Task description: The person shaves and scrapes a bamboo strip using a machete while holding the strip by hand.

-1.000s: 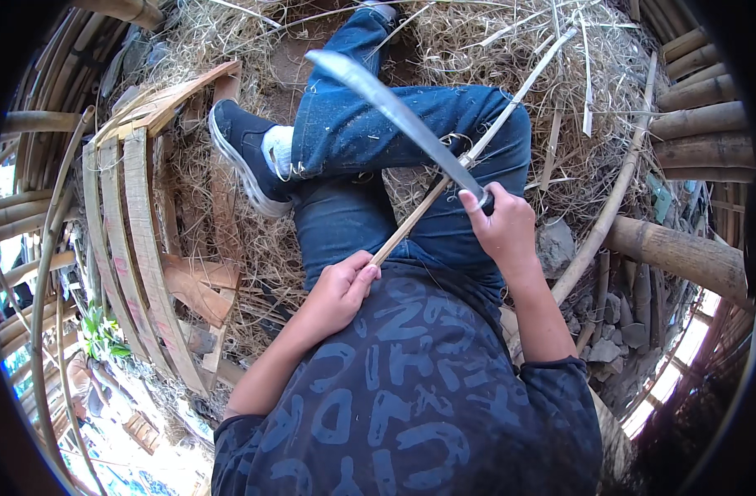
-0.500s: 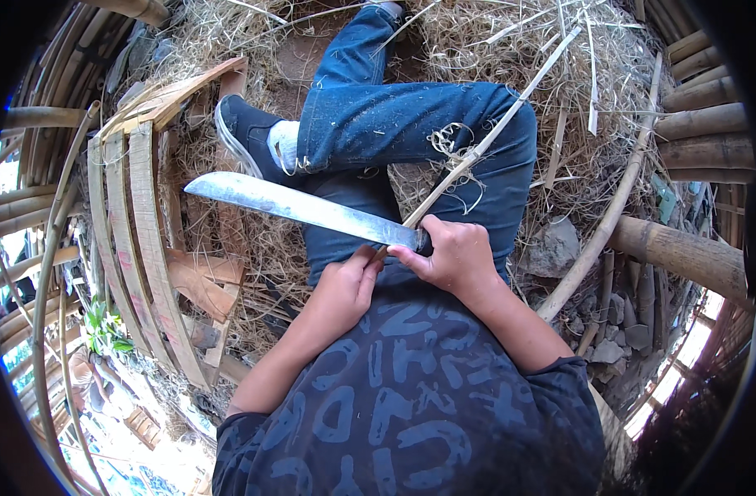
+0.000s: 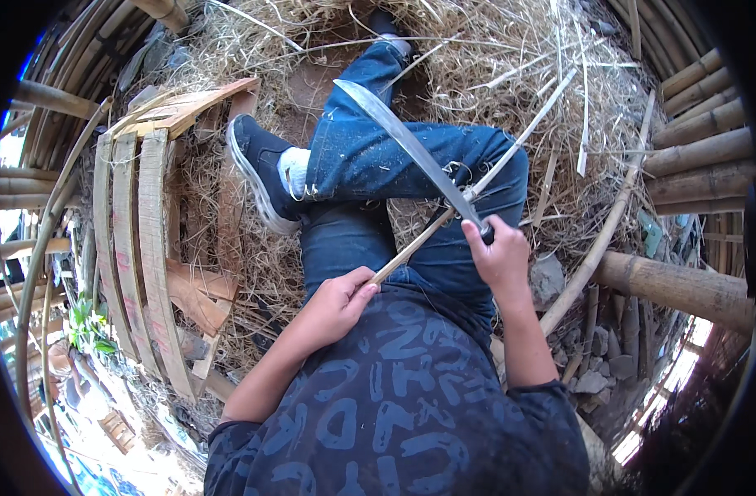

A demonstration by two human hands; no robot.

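Pinched in my left hand (image 3: 342, 302), close to my waist, is the near end of a long, thin bamboo strip (image 3: 419, 238). The strip slants up and right across my raised thigh, its far end over the straw. My right hand (image 3: 501, 250) is wrapped round the dark handle of a machete (image 3: 415, 149). Its long, shiny blade points away and to the left, crossing the strip just ahead of my right hand. Whether blade and strip touch there is hard to make out. Curled shavings (image 3: 465, 178) cling by the crossing, and small chips dot my jeans (image 3: 411, 157).
A slatted wooden crate (image 3: 153, 248) stands at my left. Straw and shavings (image 3: 312, 33) cover the ground ahead, with loose pale strips (image 3: 582, 124) lying on it. To the right are a curved pole (image 3: 601, 231), a thick bamboo pole (image 3: 676, 288) and broken stones (image 3: 593, 382).
My right hand has moved away from my left, outward along the strip. The machete has swung from pointing left to pointing up and left. The left hand keeps its pinch on the strip.
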